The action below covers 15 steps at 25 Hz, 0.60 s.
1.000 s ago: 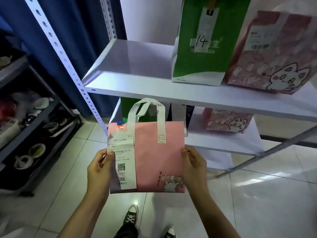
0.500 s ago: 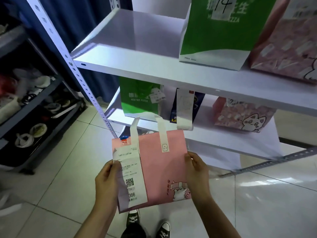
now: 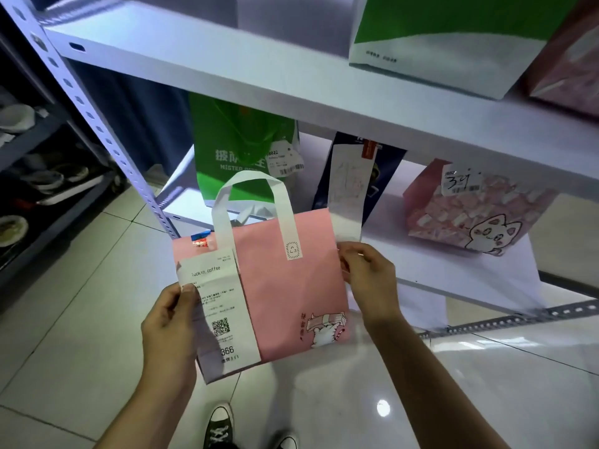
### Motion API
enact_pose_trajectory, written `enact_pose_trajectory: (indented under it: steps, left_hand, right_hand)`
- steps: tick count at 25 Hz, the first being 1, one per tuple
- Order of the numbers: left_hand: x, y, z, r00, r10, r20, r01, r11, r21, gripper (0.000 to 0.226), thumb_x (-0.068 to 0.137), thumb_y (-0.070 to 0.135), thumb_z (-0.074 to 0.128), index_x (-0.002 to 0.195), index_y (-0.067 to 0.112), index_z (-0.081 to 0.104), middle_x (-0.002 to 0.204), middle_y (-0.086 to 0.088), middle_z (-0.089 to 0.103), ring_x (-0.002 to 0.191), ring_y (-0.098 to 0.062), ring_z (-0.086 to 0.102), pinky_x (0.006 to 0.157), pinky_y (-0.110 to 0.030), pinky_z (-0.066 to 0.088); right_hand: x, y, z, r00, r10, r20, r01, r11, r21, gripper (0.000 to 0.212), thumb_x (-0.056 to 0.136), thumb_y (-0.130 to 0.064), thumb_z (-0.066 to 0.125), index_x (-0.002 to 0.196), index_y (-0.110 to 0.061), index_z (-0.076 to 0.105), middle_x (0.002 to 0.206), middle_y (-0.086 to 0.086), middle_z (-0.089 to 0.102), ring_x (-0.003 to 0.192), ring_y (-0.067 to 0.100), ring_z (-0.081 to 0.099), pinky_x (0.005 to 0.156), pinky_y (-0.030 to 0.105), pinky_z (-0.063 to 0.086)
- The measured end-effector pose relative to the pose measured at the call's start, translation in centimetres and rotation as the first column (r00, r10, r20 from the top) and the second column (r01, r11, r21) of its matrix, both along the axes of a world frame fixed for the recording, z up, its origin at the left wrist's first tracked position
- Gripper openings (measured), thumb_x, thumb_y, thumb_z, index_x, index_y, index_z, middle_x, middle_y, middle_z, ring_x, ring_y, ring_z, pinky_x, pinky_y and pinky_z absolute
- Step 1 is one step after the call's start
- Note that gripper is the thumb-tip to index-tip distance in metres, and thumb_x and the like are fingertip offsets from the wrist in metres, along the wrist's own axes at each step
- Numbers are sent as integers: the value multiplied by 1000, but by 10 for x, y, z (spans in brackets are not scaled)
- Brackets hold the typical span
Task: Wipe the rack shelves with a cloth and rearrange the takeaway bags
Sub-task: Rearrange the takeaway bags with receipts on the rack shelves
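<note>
Head view. Pink takeaway bag held in the air in front of the lower shelf, over the tiled floor, touching neither. Left hand at 9 o'clock of the bag: fingers clamped on its left edge, thumb pressing the white receipt flat. Right hand at 3 o'clock: fingers clamped on the right edge.

Bag upright, slightly rotated counter-clockwise; white handles point to 12 o'clock, printed face toward the camera. Long axis looks to run left–right, roughly parallel with the shelf front.

On the lower shelf: green bag at 11 o'clock of the pink one, dark blue bag at 1 o'clock, cat-print pink bag at 2 o'clock. Upper shelf overhangs.

Judgement: step is placing the bag. Keep both edges pinched and the base level, clear the upper shelf with the handles, and set it down in bare shelf space with the receipt facing out.
</note>
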<state>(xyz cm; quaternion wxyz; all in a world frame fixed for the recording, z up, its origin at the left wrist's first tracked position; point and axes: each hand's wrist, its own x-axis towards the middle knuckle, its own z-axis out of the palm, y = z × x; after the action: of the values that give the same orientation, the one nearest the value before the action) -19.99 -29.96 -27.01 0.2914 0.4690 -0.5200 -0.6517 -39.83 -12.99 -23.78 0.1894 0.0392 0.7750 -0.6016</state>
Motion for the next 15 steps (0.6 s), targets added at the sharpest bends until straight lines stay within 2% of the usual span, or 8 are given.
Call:
enact_pose_trajectory:
  steps: [2, 4, 6, 7, 9, 11, 13, 15]
  left_hand:
    - [-2, -3, -5, 1000, -4, 3, 4, 1000, -7, 20, 101, 22, 56, 89, 21, 72, 89, 3, 78, 75, -9, 71, 63, -25, 57]
    - [0, -5, -8, 1000, -10, 13, 11, 1000, -17, 20, 101, 22, 56, 89, 21, 73, 89, 3, 78, 75, -9, 71, 66, -26, 58]
    - [2, -7, -9, 999, -17, 28, 17, 1000, -17, 20, 100, 22, 57, 90, 22, 73, 91, 3, 78, 78, -10, 72, 74, -33, 56]
    - [3, -8, -9, 999, -24, 34, 25, 1000, -17, 20, 100, 23, 57, 91, 22, 73, 92, 3, 78, 79, -11, 72, 76, -35, 55]
    - [3, -10, -9, 998, -42, 43, 42, 999, -16, 19, 101, 24, 56, 92, 22, 73, 94, 3, 78, 81, -12, 73, 75, -34, 56]
    - [4, -11, -8, 998, -50, 41, 51, 998, -20, 20, 101, 24, 56, 92, 22, 73, 95, 2, 78, 80, -11, 74, 71, -30, 59]
    - [4, -13, -8, 997, -56, 46, 57, 998, -25, 20, 101, 24, 56, 91, 24, 74, 94, 3, 79, 79, -10, 74, 68, -28, 59]
    - [7, -16, -9, 997, -56, 51, 57, 998, -18, 20, 101, 25, 56, 92, 24, 74, 94, 3, 79, 79, -11, 75, 71, -33, 56]
  right_hand:
    - [-29, -4, -2, 984, -176, -26, 174, 983, -61, 16, 91, -10, 63, 104, -14, 71, 95, -1, 73, 90, 15, 68, 85, 30, 56]
    - [-62, -9, 1, 962, -262, -72, 261, 965, -27, 25, 92, -8, 65, 117, -9, 63, 102, 4, 64, 94, 19, 61, 81, 18, 53]
    - [-93, -15, 6, 956, -284, -77, 288, 957, 43, 21, 93, -4, 65, 113, -8, 59, 109, 7, 55, 98, 22, 55, 77, 6, 49]
    - [-103, -18, 7, 940, -314, -133, 325, 942, 77, 11, 95, 2, 59, 102, -6, 57, 107, 9, 50, 96, 25, 51, 89, 9, 49]
    - [-115, -25, 5, 892, -443, -83, 444, 896, -9, 19, 98, 7, 49, 86, -7, 53, 97, 7, 43, 90, 28, 48, 110, 34, 45]
    - [-114, -27, 6, 944, -308, -116, 318, 944, 89, 21, 96, -5, 60, 83, -19, 52, 87, -3, 49, 78, 15, 53, 93, 29, 50]
    - [-111, -34, 7, 932, -362, 11, 361, 932, 32, 32, 91, -13, 69, 75, -25, 45, 77, -7, 50, 65, 8, 51, 76, 25, 49]
    - [-116, -31, 2, 943, -310, -121, 314, 949, 18, 31, 93, 2, 57, 69, -14, 45, 73, 1, 50, 67, 17, 50, 88, 29, 50]
